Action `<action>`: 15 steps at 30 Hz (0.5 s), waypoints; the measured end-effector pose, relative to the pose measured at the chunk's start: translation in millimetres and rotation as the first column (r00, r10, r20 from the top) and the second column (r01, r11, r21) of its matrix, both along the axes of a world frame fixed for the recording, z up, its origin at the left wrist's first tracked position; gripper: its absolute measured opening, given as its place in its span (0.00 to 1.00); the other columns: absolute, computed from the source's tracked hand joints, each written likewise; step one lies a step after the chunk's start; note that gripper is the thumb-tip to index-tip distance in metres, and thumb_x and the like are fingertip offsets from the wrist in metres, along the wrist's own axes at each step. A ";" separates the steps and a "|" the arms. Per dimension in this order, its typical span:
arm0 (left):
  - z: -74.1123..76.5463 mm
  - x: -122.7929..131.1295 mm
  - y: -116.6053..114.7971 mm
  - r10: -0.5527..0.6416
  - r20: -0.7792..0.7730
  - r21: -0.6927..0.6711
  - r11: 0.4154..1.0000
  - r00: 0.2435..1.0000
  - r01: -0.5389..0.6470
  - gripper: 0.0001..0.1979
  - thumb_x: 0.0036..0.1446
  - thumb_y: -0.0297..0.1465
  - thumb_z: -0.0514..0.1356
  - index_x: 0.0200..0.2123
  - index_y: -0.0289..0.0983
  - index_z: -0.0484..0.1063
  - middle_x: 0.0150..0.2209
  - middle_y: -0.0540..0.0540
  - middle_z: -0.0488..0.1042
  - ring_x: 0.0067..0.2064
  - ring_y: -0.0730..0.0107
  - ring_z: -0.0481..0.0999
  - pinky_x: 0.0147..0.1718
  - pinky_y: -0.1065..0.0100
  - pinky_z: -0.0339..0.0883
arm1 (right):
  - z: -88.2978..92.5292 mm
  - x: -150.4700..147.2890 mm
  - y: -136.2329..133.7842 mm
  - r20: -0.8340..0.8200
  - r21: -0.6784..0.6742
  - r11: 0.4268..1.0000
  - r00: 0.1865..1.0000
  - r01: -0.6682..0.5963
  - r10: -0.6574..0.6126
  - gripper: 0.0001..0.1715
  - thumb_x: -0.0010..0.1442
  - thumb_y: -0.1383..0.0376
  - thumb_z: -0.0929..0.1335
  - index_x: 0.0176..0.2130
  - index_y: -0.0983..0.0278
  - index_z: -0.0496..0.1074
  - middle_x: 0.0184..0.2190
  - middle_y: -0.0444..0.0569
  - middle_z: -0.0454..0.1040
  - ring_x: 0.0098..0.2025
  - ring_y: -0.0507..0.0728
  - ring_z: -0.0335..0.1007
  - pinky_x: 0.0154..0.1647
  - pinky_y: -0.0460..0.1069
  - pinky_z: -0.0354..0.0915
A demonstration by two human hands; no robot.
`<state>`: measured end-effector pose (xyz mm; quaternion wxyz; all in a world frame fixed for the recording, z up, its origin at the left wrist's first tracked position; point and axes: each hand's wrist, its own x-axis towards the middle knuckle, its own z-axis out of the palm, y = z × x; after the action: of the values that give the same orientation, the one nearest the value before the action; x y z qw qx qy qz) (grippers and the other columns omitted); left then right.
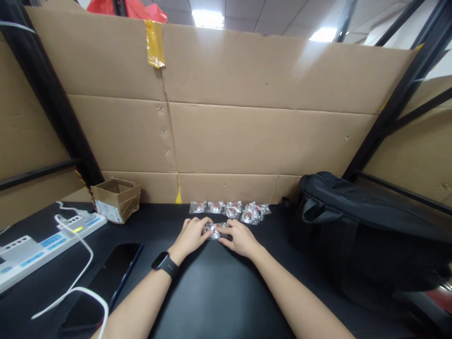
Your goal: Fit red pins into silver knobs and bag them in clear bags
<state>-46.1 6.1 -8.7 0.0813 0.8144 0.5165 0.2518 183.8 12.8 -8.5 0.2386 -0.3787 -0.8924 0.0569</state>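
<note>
The left hand [190, 236] and right hand [240, 238] pinch one clear packet [214, 230] near a row of packets [230, 210].

Taped cardboard panels [226, 136] walling in the back of a black tabletop [212, 292], black metal posts [52, 103] slanting up both sides, ceiling light panels [208, 19] glowing among pale tiles [268, 14].

A: Where does the view sit?
B: On the person's head, above and behind the left hand [190, 237] and right hand [241, 238]. It faces forward and down.
A: How near?
B: Close. Both forearms enter from the bottom edge, and the hands meet on a packet [213, 230] just below centre.
A: Field?
B: Wide. It takes in the cardboard wall [247, 141] beyond the hands, a ceiling light [208, 19] at the top, and a black bag [353, 212] off to the right hand's side.
A: Shared ground?
B: One camera carries everything.
</note>
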 end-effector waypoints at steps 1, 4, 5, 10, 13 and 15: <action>0.2 0.2 0.2 0.034 -0.015 0.029 0.999 0.999 -0.033 0.13 0.62 0.42 0.59 0.46 0.45 0.73 0.33 0.49 0.76 0.43 0.59 0.72 0.47 0.59 0.57 | -0.1 -2.5 1.3 0.025 0.041 0.999 1.000 0.014 -0.015 0.19 0.62 0.58 0.70 0.53 0.52 0.76 0.38 0.49 0.71 0.41 0.58 0.67 0.44 0.50 0.64; 0.7 1.0 1.3 0.143 -0.021 0.132 0.981 0.990 -0.139 0.15 0.66 0.43 0.54 0.48 0.44 0.73 0.46 0.43 0.74 0.50 0.55 0.70 0.50 0.55 0.57 | -1.5 -10.1 8.2 0.074 0.103 0.989 0.991 0.103 -0.111 0.20 0.64 0.61 0.67 0.55 0.53 0.74 0.41 0.53 0.70 0.45 0.61 0.65 0.48 0.54 0.63; 0.2 0.9 1.9 0.157 -0.022 0.150 0.977 0.987 -0.152 0.16 0.67 0.43 0.52 0.50 0.44 0.73 0.49 0.41 0.73 0.53 0.54 0.69 0.52 0.54 0.56 | -2.2 -11.6 10.9 0.079 0.110 0.984 0.985 0.143 -0.152 0.22 0.64 0.62 0.67 0.58 0.54 0.72 0.44 0.55 0.70 0.48 0.63 0.64 0.50 0.56 0.62; -11.2 -7.6 7.2 0.108 -0.068 0.099 0.990 0.992 -0.101 0.21 0.68 0.45 0.48 0.58 0.48 0.68 0.59 0.40 0.68 0.61 0.51 0.63 0.57 0.48 0.55 | -0.3 -4.0 16.9 0.099 0.058 0.967 0.962 0.249 -0.253 0.37 0.62 0.62 0.68 0.67 0.54 0.58 0.61 0.61 0.62 0.61 0.71 0.55 0.58 0.67 0.56; -20.0 -16.2 9.9 0.147 -0.091 0.033 0.989 0.985 -0.144 0.23 0.67 0.45 0.48 0.60 0.47 0.66 0.62 0.40 0.66 0.63 0.49 0.63 0.57 0.46 0.55 | 4.7 9.5 9.8 0.102 0.011 0.964 0.959 0.265 -0.265 0.34 0.62 0.61 0.68 0.65 0.55 0.61 0.64 0.59 0.59 0.64 0.70 0.53 0.62 0.67 0.52; -23.7 -21.7 10.6 0.196 -0.108 0.001 0.980 0.975 -0.197 0.24 0.66 0.46 0.48 0.62 0.45 0.64 0.64 0.39 0.65 0.64 0.50 0.61 0.59 0.46 0.55 | 6.5 19.1 1.5 0.083 -0.035 0.963 0.961 0.267 -0.263 0.30 0.62 0.61 0.68 0.63 0.58 0.64 0.63 0.59 0.61 0.64 0.68 0.55 0.64 0.64 0.52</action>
<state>-67.7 16.7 -32.4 0.0319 0.7714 0.5992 0.2120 202.9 14.3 -2.0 0.2003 -0.5021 -0.8408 0.0302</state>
